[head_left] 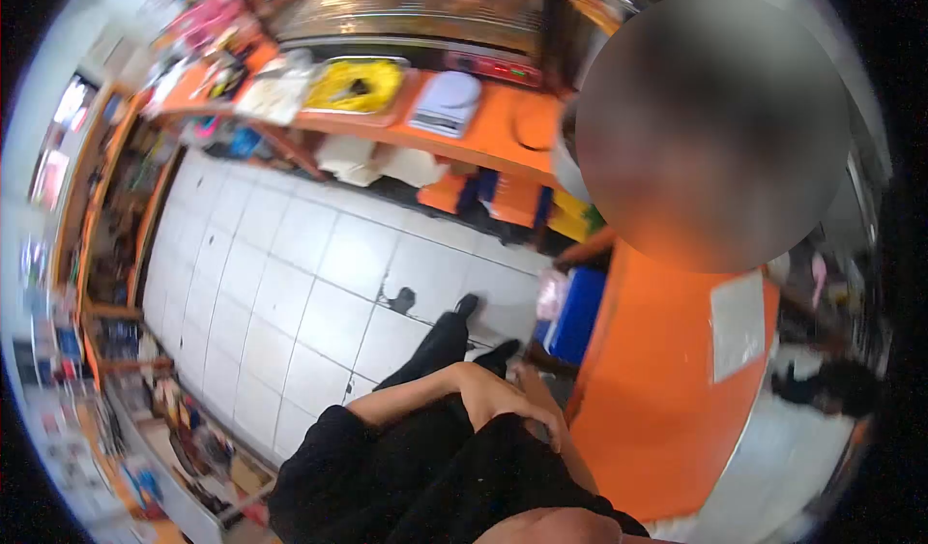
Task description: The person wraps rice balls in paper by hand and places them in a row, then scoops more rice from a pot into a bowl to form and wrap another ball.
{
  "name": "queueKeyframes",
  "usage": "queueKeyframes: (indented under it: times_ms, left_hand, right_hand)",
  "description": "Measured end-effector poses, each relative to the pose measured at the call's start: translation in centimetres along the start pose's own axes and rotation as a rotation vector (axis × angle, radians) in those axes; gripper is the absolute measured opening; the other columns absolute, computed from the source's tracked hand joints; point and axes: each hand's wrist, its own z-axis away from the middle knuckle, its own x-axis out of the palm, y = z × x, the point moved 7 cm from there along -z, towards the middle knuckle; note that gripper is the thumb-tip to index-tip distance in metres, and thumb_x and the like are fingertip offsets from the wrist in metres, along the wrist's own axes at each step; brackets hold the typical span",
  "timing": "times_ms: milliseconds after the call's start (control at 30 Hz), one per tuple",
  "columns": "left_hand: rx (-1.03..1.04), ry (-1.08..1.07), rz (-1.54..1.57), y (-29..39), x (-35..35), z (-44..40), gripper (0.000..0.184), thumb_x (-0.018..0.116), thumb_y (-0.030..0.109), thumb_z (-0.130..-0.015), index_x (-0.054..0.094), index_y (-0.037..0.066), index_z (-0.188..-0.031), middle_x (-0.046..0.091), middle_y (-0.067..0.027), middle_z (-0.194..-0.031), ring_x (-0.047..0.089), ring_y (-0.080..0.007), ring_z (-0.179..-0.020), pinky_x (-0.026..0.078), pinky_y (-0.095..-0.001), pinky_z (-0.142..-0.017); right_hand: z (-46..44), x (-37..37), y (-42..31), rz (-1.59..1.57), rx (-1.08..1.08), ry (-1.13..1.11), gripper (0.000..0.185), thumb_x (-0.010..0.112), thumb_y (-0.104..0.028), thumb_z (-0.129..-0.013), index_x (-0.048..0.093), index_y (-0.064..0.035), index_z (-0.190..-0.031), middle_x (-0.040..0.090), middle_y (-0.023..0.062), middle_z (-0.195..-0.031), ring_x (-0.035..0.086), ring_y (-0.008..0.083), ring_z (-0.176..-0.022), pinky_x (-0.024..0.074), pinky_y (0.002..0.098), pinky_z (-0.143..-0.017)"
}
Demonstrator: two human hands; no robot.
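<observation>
My left hand point(495, 396) lies across the front of my body, its fingers bent over my right wrist. My right hand point(530, 382) shows only in part beyond it; its fingers are hidden or blurred, and I see nothing in it. Both hands are close to my black clothing point(406, 467), beside the near edge of an orange counter point(638, 399). A clear plastic sheet or bag point(737, 326) lies flat on that counter, apart from my hands.
A white kitchen scale point(449, 99) and a tray lined with yellow plastic point(356, 87) stand on the back orange counter point(387, 130), before a glass display case point(406, 2). A blue container point(580, 312) sits beside my legs. Shelves point(106, 205) line the left. Another person point(715, 128), blurred, stands at right.
</observation>
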Motion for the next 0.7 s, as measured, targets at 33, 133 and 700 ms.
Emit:
queueKeyframes:
  times_ms: [33, 133, 700]
  left_hand:
    - [0.001, 0.03, -0.035, -0.2, 0.1, 2.4, 0.052, 0.071, 0.023, -0.069, 0.05, -0.005, -0.108, 0.052, -0.0164, -0.105, 0.05, -0.0257, -0.1, 0.04, -0.0392, -0.088]
    - [0.014, 0.135, -0.141, -2.1, 0.7, 11.0, 0.052, 0.068, 0.022, -0.072, 0.049, -0.004, -0.113, 0.051, -0.017, -0.115, 0.049, -0.0262, -0.105, 0.039, -0.04, -0.09]
    - [0.032, 1.611, 0.09, -25.8, 12.4, 59.0, 0.043, 0.06, 0.008, -0.073, 0.051, -0.005, -0.113, 0.056, -0.0099, -0.114, 0.049, -0.0193, -0.101, 0.038, -0.0323, -0.091]
  right_hand:
    - [-1.6, 1.4, -1.6, 0.087, -0.084, -0.134, 0.033, 0.049, -0.026, -0.084, 0.047, -0.0085, -0.113, 0.052, 0.0206, -0.11, 0.051, 0.0369, -0.1, 0.0415, 0.042, -0.083]
    - [-6.9, 7.0, -5.2, 0.224, -0.223, -0.446, 0.037, 0.046, -0.031, -0.084, 0.044, -0.0128, -0.116, 0.048, 0.0201, -0.114, 0.048, 0.0369, -0.103, 0.0386, 0.0429, -0.086]
    - [-33.8, 46.6, -11.8, 1.165, -0.092, -1.191, 0.057, 0.026, -0.062, -0.084, 0.024, -0.0373, -0.135, 0.029, 0.0175, -0.139, 0.031, 0.0367, -0.125, 0.0218, 0.0479, -0.103]
